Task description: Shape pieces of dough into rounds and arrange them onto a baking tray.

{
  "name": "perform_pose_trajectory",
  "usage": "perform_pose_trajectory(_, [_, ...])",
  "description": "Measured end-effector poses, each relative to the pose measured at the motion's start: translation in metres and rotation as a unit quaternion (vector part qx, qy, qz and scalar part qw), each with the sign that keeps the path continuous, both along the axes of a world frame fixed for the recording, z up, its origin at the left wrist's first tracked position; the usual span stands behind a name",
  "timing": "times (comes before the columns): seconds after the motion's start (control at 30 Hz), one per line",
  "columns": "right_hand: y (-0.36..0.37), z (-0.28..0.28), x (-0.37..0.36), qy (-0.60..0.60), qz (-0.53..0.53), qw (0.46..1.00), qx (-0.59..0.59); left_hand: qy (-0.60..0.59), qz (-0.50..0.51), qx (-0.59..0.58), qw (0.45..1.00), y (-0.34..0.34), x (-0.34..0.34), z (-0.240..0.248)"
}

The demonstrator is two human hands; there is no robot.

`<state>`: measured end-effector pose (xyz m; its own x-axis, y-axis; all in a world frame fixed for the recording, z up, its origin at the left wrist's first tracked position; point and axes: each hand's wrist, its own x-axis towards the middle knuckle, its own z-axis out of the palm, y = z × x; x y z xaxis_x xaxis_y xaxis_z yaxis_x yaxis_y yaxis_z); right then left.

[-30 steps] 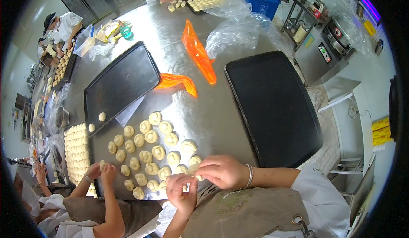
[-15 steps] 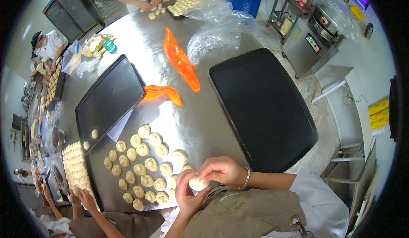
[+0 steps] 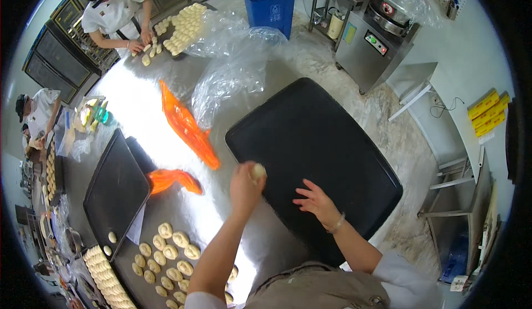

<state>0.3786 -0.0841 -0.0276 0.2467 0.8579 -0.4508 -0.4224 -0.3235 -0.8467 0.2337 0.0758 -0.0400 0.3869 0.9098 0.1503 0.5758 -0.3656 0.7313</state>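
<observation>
My left hand is closed round a pale dough ball. It hangs over the near left edge of a large black baking tray, whose surface is bare. To the right, my right hand is over the same tray with its fingers spread and nothing in them. Several coiled dough pieces lie on the steel table to the left of my left forearm, which hides some of them.
A second black tray lies at left, beside an orange plastic bag. Another orange bag and crumpled clear plastic lie farther off. Rows of dough fill a tray at lower left. A co-worker handles dough across the table.
Both hands have come apart and moved forward from close to my body to over the black tray. The dough ball went with my left hand; the right let go. The view has shifted.
</observation>
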Motion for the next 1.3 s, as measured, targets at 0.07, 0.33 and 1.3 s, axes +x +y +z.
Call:
perform_pose_trajectory(0.07, [-0.018,0.003,0.017,0.015,-0.033,0.999,-0.011,0.037,0.042,0.026,0.998,0.039,0.033,-0.014])
perform_pose_trajectory(0.33, [-0.044,-0.012,0.010,-0.049,-0.016,0.998,-0.036,0.244,-0.025,-0.033,0.969,0.089,0.051,-0.035])
perform_pose_trajectory(1.3, [0.100,-0.028,-0.290,0.314,0.327,0.888,-0.079,-0.736,0.327,-0.405,0.433,-0.181,-0.264,0.020])
